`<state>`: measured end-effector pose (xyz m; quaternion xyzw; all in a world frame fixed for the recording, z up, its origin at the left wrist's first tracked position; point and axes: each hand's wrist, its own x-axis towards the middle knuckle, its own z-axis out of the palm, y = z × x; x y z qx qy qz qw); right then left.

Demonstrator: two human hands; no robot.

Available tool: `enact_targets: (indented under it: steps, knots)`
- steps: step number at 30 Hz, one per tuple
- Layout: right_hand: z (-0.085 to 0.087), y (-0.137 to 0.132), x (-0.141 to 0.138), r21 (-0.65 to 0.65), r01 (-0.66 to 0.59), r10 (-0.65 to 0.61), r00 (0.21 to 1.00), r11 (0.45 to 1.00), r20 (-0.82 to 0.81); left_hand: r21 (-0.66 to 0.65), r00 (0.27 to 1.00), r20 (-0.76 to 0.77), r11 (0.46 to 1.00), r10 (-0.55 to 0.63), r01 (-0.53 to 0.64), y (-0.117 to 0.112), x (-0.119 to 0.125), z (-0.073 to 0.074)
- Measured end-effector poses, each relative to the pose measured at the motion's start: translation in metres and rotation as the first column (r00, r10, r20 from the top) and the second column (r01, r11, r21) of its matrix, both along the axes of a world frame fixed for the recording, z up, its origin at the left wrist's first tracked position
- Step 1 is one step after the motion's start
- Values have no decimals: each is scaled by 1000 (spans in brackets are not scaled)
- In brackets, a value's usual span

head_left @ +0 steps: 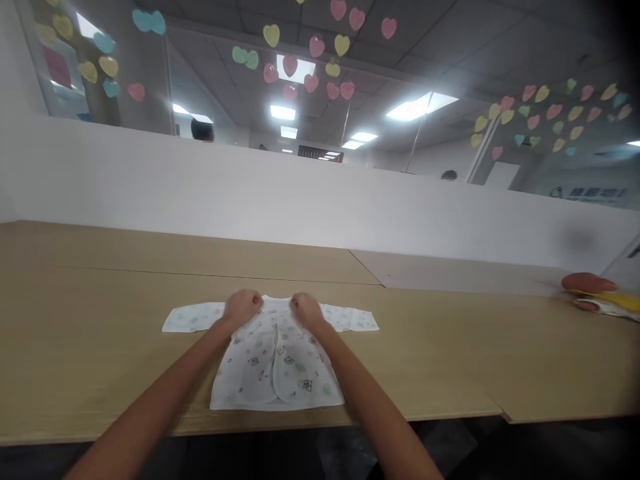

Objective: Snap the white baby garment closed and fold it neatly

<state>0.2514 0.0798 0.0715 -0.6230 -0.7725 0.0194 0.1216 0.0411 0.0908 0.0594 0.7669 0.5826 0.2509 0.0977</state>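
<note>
A small white baby shirt with a scattered green and dark print lies spread on the table, its front split and both sleeves stretched out sideways. My left hand is closed at the left side of the neckline, fingers curled on the fabric. At the opposite side of the neckline, my right hand is closed on the cloth in the same way. The collar edge runs between the two fists. My forearms pass over the shirt's sides and cover part of them.
The wooden table reaches to a low white wall, with glass bearing heart stickers above. At the far right edge lies a heap of coloured items, with a yellow cloth among them. The table's front edge runs below the shirt.
</note>
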Motion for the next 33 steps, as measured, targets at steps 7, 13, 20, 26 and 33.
enact_targets:
  steps: [7, 13, 20, 26, 33]
  knots:
    - [-26, 0, -22, 16, -14, 16, 980, 1000, -196, -47, 986, 166, 998, -27, 35, -3, 54, -37]
    - [-27, 0, -19, 8, -8, 10, 928, 1000, -372, -1, 953, 275, 991, -129, 134, 0, 46, -42]
    - [-17, -9, -25, -221, 90, -213, 742, 971, -636, 81, 913, 348, 977, -212, 196, -5, 51, -38]
    - [-4, -18, -21, -418, -125, -249, 639, 900, -728, 119, 849, 432, 953, -303, 280, -12, 53, -35]
    - [5, -22, -11, -442, -116, -228, 725, 890, -649, -72, 803, 501, 909, -323, 411, -18, 45, -25]
